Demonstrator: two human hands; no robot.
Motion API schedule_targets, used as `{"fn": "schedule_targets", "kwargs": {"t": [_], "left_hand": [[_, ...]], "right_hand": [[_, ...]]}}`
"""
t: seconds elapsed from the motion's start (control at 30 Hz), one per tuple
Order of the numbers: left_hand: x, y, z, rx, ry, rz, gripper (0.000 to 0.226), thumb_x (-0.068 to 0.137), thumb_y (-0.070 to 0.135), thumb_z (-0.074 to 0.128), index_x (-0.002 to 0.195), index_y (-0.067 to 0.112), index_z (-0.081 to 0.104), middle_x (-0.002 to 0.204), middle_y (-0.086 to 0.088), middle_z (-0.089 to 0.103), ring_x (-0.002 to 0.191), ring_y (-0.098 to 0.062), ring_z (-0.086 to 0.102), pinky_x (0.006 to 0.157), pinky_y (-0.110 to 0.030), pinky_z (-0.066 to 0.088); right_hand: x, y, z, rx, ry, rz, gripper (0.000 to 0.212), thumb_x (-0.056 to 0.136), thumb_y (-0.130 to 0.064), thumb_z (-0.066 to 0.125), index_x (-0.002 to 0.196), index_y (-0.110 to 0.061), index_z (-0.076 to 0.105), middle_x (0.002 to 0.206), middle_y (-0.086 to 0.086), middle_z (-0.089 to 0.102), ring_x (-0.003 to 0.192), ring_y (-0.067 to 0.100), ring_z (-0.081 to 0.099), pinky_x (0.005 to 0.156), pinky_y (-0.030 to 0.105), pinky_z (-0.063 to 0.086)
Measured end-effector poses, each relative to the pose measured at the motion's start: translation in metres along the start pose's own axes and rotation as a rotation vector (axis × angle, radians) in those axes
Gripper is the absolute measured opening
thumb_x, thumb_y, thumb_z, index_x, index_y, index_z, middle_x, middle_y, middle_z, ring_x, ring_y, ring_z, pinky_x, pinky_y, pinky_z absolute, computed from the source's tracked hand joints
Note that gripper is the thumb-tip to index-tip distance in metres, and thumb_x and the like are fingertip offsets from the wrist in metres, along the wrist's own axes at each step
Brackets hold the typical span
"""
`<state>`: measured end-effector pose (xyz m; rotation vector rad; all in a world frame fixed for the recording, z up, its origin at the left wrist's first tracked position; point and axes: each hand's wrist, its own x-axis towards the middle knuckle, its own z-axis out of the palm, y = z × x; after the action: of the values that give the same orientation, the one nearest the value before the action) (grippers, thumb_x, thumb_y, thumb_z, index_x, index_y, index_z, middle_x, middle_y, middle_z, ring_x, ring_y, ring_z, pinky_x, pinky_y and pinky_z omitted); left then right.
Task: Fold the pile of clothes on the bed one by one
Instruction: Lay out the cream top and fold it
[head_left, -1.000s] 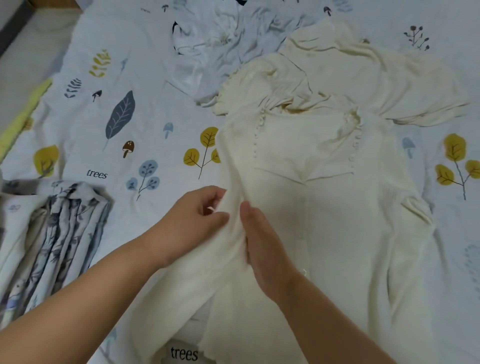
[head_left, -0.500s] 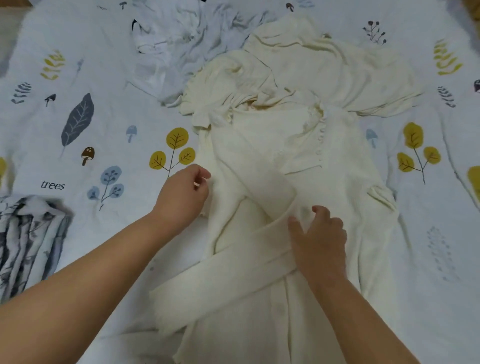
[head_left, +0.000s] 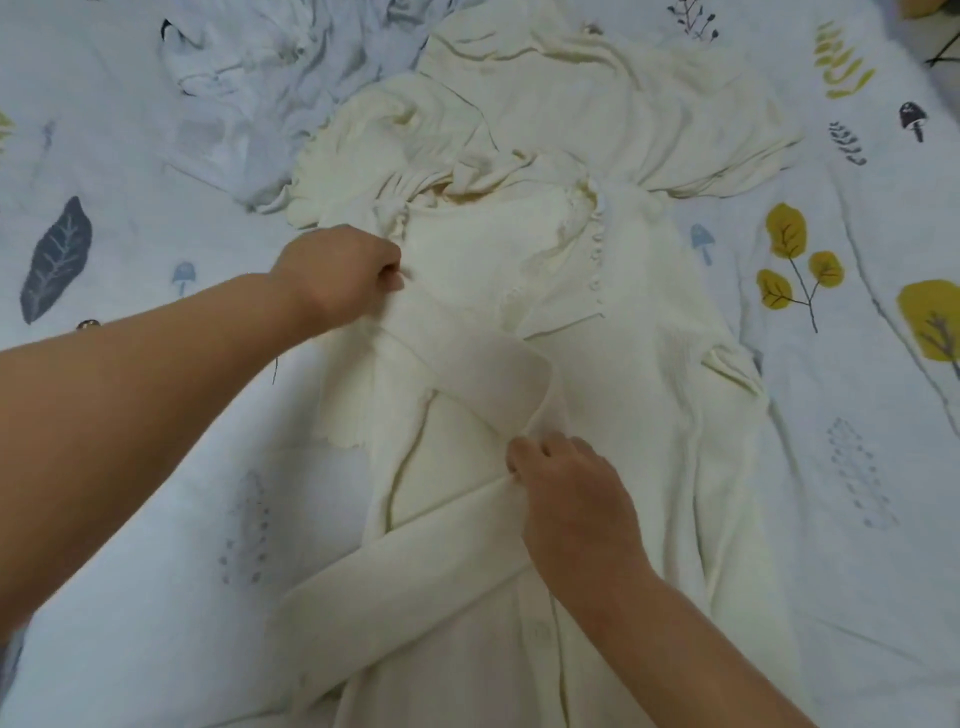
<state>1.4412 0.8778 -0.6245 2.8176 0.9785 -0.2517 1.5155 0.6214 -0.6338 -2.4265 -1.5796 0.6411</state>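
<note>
**Sleeve folded in, most of the pile untouched**

Your left hand (head_left: 340, 275) pinches the cream cardigan (head_left: 613, 426) at its shoulder edge. Your right hand (head_left: 566, 493) grips the bend of its sleeve (head_left: 415, 566), laid across the body. The cardigan lies mid-bed (head_left: 130, 519); its other side looks unfolded. Beyond it, a white garment (head_left: 270, 67) and a cream top (head_left: 623, 104) wait, crumpled.

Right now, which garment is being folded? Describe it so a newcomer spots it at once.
On the leaf-printed bedsheet, look to the middle, where the left hand and right hand meet. The cream cardigan lies flat under them, one sleeve folded across. Unlike the crumpled cream garment and white garment beyond, it has a button row.
</note>
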Motion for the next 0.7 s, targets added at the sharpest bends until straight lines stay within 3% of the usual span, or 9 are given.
{"fn": "schedule_targets", "kwargs": {"t": [0.07,0.13,0.23,0.37,0.5,0.53,0.6,0.67,0.7], "left_hand": [[0.006,-0.016,-0.011,0.008,0.041,-0.038,0.015,0.092,0.022,0.053,0.082,0.012,0.058,0.082,-0.012,0.056,0.083,-0.032,0.053,0.063,-0.030,0.031],[0.010,-0.031,-0.015,0.113,0.046,-0.070,0.011,0.090,0.013,0.055,0.094,0.011,0.066,0.091,-0.015,0.060,0.087,-0.034,0.054,0.065,-0.032,0.035],[0.007,-0.036,-0.006,0.143,0.081,-0.156,0.025,0.084,-0.001,0.054,0.104,0.009,0.065,0.104,-0.019,0.054,0.091,-0.040,0.054,0.066,-0.037,0.038],[-0.011,-0.003,0.020,-0.150,0.294,-0.367,0.036,0.084,0.014,0.059,0.113,-0.003,0.046,0.115,-0.029,0.043,0.094,-0.046,0.049,0.068,-0.043,0.035],[-0.034,0.036,0.050,-0.418,0.291,-0.571,0.070,0.081,0.031,0.068,0.129,-0.005,0.031,0.128,-0.028,0.036,0.114,-0.045,0.042,0.089,-0.049,0.038],[-0.037,0.043,0.057,-0.507,0.234,-0.641,0.075,0.082,0.034,0.067,0.133,-0.003,0.026,0.132,-0.027,0.034,0.117,-0.046,0.041,0.092,-0.050,0.037],[-0.041,0.050,0.066,-0.669,0.132,-0.755,0.080,0.084,0.035,0.064,0.140,0.003,0.017,0.137,-0.027,0.035,0.121,-0.046,0.042,0.098,-0.049,0.035],[-0.042,0.046,0.068,-0.700,0.113,-0.756,0.073,0.087,0.026,0.061,0.142,0.008,0.017,0.135,-0.025,0.042,0.120,-0.043,0.045,0.098,-0.045,0.035],[-0.042,0.041,0.067,-0.677,0.128,-0.727,0.066,0.088,0.020,0.059,0.141,0.009,0.022,0.133,-0.023,0.046,0.119,-0.041,0.047,0.095,-0.043,0.036]], "right_hand": [[-0.011,0.018,-0.013,0.113,0.072,0.065,0.023,0.082,0.001,0.050,0.090,-0.020,0.051,0.083,-0.002,0.049,0.076,0.020,0.050,0.061,0.023,0.034],[-0.016,0.042,-0.021,0.174,0.065,0.176,0.023,0.090,-0.005,0.043,0.087,-0.027,0.044,0.084,-0.007,0.043,0.077,0.014,0.045,0.058,0.020,0.029],[-0.015,0.066,-0.023,0.190,0.073,0.340,0.025,0.095,-0.014,0.037,0.107,-0.026,0.056,0.105,-0.003,0.047,0.097,0.016,0.046,0.071,0.024,0.034],[-0.008,0.051,-0.015,0.111,0.170,0.485,0.040,0.093,-0.035,0.042,0.131,-0.024,0.041,0.115,0.003,0.044,0.105,0.020,0.043,0.076,0.027,0.031],[-0.009,0.014,0.001,-0.069,0.160,0.131,0.038,0.071,-0.015,0.074,0.107,-0.016,0.065,0.103,0.007,0.060,0.091,0.027,0.058,0.070,0.035,0.049],[-0.009,0.006,0.008,-0.127,0.090,0.039,0.040,0.071,-0.013,0.073,0.110,-0.017,0.063,0.112,0.007,0.060,0.099,0.028,0.058,0.077,0.036,0.049],[-0.010,0.000,0.021,-0.163,-0.075,-0.060,0.042,0.088,-0.012,0.052,0.130,-0.015,0.046,0.131,0.007,0.048,0.121,0.029,0.043,0.096,0.038,0.036],[-0.011,0.001,0.028,-0.215,-0.119,-0.035,0.045,0.092,-0.007,0.040,0.136,-0.010,0.036,0.130,0.011,0.047,0.123,0.029,0.037,0.102,0.039,0.028],[-0.012,0.000,0.024,-0.265,-0.117,-0.024,0.043,0.088,-0.006,0.047,0.131,-0.007,0.044,0.120,0.013,0.056,0.116,0.030,0.045,0.101,0.038,0.032]]}}
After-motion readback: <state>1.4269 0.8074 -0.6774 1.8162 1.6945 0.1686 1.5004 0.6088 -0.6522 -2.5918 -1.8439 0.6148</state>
